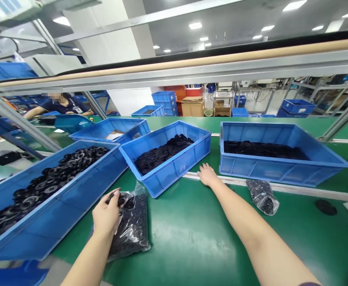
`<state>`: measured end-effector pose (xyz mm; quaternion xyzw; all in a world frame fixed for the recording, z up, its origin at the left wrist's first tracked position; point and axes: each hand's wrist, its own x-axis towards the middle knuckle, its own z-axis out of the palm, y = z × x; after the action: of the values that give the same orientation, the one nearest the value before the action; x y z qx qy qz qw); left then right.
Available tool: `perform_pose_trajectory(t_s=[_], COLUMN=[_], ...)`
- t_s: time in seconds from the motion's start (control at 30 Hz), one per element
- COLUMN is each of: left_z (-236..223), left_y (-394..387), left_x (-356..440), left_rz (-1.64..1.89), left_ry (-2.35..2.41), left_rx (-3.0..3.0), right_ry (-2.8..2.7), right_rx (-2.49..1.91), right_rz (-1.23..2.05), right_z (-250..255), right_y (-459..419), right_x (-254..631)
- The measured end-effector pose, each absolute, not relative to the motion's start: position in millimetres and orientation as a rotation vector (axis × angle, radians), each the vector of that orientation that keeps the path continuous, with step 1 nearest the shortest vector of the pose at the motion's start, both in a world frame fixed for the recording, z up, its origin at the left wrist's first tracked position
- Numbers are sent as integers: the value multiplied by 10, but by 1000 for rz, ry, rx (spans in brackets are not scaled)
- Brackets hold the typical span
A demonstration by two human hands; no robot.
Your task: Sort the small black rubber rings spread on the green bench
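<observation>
My left hand (107,212) grips the open top of a clear plastic bag (131,230) packed with small black parts, and its fingers reach into the bag's mouth. The bag lies on the green conveyor belt (176,250). My right hand (208,175) rests palm down on the belt with its fingers spread, holding nothing. It is just right of a blue plastic crate (174,169) of flat black pieces and close to a second crate (269,172). A smaller clear bag of black parts (262,197) lies to the right of my right hand.
A long blue crate (72,206) of black rubber rings stands left of my left hand. Behind it is a shallower blue crate (111,129). A black disc (325,207) lies on the belt at right. A co-worker (60,105) sits at far left. Stacked crates and cartons stand beyond the overhead metal rail.
</observation>
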<state>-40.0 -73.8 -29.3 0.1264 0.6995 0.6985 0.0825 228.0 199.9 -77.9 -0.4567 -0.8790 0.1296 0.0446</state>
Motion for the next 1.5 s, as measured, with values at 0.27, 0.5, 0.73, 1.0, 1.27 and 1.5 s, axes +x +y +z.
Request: perform_pose_trajectory(t_s=[0.27,0.5,0.73,1.0,1.27,1.5], left_z=[-49,-144,-993,-1040,-1136,-1264], left_y=[-805,-791,-232,12,-116,-164], left_x=[-318,427,1430,1796,1679,1607], left_rz=[2200,1907,1320,921,969,831], left_ry=[1714,1570,1953,1959,1826,1999], left_rx=[377,565,1614,2068,2236,2202], right_ry=[-2633,-2574,-2367,-2287,-2303,-2364], right_rx=[-1373,-1115,-901,-1024,-1094,-1106], right_rz=[261,312,340,298,447,476], right_z=[-731,-867,-1289,-1260,-1188,-1080], right_y=[2007,1242,376,387,395,276], right_x=[2219,2729,3456,3431,3365,3482])
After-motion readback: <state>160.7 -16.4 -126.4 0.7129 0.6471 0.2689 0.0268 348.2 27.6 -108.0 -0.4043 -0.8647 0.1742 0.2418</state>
